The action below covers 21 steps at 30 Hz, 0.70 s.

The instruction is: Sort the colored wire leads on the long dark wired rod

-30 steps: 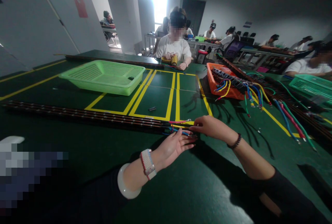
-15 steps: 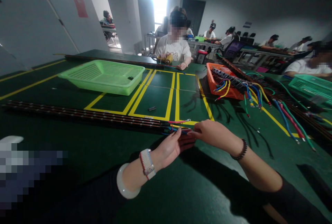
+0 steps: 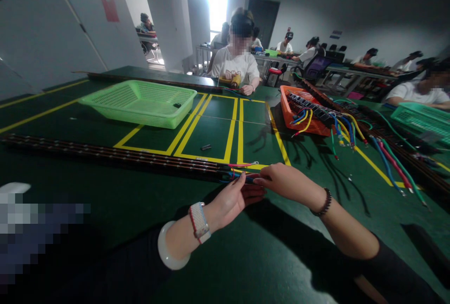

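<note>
A long dark busbar strip (image 3: 116, 156) with bright rails lies across the table, and coloured wires come out of its right end. My left hand (image 3: 232, 203) has its thumb on a blue wire (image 3: 249, 178) there, with the fingers beneath. At the same wire, my right hand (image 3: 288, 181) pinches from above, its fingertips partly hidden. A red wire (image 3: 242, 165) with a ring terminal runs just behind both hands. A small metal piece (image 3: 206, 147) rests beyond the strip.
A green basket (image 3: 140, 118) stands at the back left. On the right, an orange basket (image 3: 302, 128) bears dark parts with coloured wires. Across the table a person (image 3: 235, 64) holds a yellow tool (image 3: 235, 81). More long strips (image 3: 401, 140) lie at the right.
Both hands stay at the wires, the right one shifted very slightly left. Across the table, the person's yellow tool has moved a little to the right.
</note>
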Each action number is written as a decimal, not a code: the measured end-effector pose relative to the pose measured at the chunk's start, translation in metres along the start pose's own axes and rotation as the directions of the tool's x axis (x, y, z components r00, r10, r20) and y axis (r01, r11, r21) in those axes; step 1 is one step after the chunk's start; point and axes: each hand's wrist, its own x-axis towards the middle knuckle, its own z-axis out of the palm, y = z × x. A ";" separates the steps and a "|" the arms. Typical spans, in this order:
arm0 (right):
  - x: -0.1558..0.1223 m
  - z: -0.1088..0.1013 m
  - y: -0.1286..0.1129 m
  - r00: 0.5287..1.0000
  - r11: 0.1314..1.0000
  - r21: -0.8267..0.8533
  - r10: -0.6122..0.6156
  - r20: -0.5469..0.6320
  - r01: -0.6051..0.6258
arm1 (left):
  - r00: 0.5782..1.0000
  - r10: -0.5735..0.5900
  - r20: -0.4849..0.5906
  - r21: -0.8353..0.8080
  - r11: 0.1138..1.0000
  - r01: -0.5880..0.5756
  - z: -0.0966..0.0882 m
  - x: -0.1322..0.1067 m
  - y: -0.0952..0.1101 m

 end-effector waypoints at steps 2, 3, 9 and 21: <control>0.000 -0.001 -0.001 1.000 1.000 0.007 -0.010 0.003 0.010 | 0.999 0.001 0.035 0.004 1.000 -0.001 0.000 -0.002 0.002; 0.000 -0.001 -0.001 1.000 1.000 -0.001 -0.011 -0.001 0.011 | 0.999 -0.004 0.049 -0.001 1.000 0.004 0.000 -0.003 0.002; 0.006 -0.001 0.002 0.994 0.998 -0.019 0.051 -0.096 -0.053 | 0.996 -0.086 0.013 0.006 0.996 0.086 -0.001 0.002 0.000; 0.018 0.015 0.012 0.998 0.988 0.146 0.054 0.024 -0.057 | 0.993 -0.077 0.086 0.172 0.983 0.061 0.006 -0.013 0.007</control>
